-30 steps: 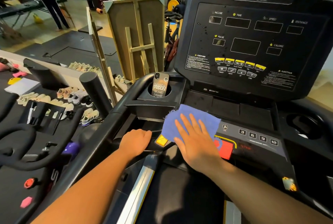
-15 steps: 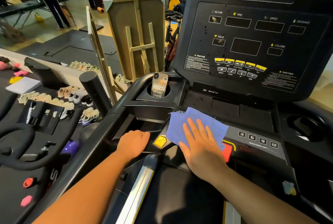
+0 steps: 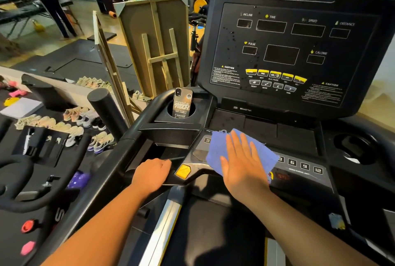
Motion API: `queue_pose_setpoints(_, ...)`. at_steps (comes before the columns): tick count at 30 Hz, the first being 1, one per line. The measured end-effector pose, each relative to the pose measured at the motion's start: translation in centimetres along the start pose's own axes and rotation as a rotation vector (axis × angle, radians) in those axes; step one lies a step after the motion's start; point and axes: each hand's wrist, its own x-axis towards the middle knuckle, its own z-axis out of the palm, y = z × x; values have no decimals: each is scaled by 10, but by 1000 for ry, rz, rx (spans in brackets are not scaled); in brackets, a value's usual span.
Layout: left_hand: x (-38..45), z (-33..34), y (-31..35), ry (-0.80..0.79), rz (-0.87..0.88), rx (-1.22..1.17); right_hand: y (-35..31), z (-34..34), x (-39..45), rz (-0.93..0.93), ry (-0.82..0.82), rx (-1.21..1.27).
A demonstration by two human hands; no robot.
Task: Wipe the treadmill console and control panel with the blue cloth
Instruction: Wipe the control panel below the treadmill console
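Observation:
The blue cloth (image 3: 218,148) lies flat on the treadmill's lower control panel (image 3: 303,168), covering its middle. My right hand (image 3: 242,163) presses on the cloth with flat, spread fingers. My left hand (image 3: 152,173) is closed over the black handlebar left of a yellow button (image 3: 183,171). The upright black console (image 3: 284,52) with its dark displays and yellow keys stands behind, speckled with small spots on its left side.
A phone (image 3: 182,103) stands in the left cup holder; the right cup holder (image 3: 354,148) sits at the far side. To the left are an exercise bike handlebar (image 3: 17,180), rows of shoes (image 3: 70,124) and a leaning wooden frame (image 3: 154,47).
My right hand has slid the blue cloth to the right along the lower panel, uncovering the yellow button and a number key at the left. The left hand has stayed on the handlebar.

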Motion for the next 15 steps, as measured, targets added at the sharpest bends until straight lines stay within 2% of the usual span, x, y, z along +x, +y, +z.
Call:
queue_pose_setpoints(2,1,0,0,7,-2,6,-13,-2,7,1,15,4)
queue_pose_setpoints(5,3,2,-3,-16,-7,25,-40,-1,26,-156,-28,26)
queue_pose_setpoints(8,1,1,-2,-19,2,41,-41,-1,31,-206,-37,19)
queue_pose_setpoints(11,-2,-1,1,-6,8,38,-14,-1,13,-150,-38,50)
queue_pose_setpoints(15,1,2,-3,1,-23,31,29,2,-23,27,43,90)
